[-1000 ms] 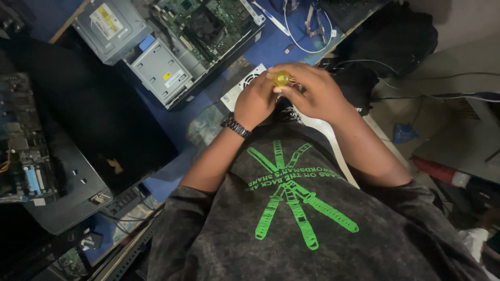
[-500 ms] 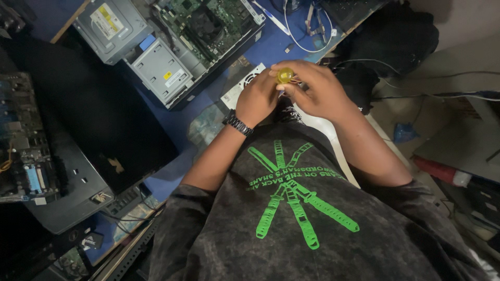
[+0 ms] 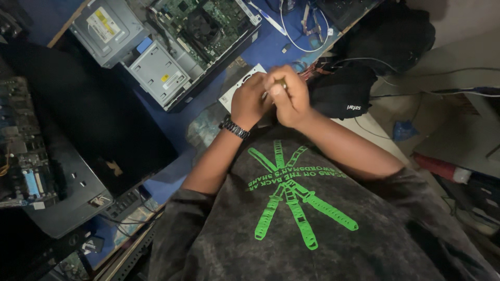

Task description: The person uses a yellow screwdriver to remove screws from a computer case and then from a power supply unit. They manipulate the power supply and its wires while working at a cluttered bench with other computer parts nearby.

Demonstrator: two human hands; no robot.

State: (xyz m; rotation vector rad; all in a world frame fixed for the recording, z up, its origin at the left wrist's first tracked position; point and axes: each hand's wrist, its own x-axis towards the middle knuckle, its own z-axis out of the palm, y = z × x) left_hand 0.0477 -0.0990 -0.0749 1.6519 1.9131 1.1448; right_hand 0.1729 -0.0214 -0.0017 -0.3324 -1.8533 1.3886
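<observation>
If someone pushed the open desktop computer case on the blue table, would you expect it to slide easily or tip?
The open desktop computer case lies flat on its broad side on the blue table, so tipping seems unlikely. Its metal drive bays and full board suggest it is heavy and stiff, probably sliding only grudgingly. The exposed board looks fragile.

The worktop (image 3: 271, 49) is covered in blue. Toward its far edge, the open computer case (image 3: 172, 47) is grey metal, with a green circuit board (image 3: 208, 23) inside and a yellow-and-white label (image 3: 101, 23) on its drive. A white plate (image 3: 245, 86) lies by the hands. The wristband (image 3: 234, 127) is black. The shirt (image 3: 312, 224) is mottled dark grey with a bright green print. A black cap (image 3: 341, 93) sits at the worktop's right edge.
</observation>
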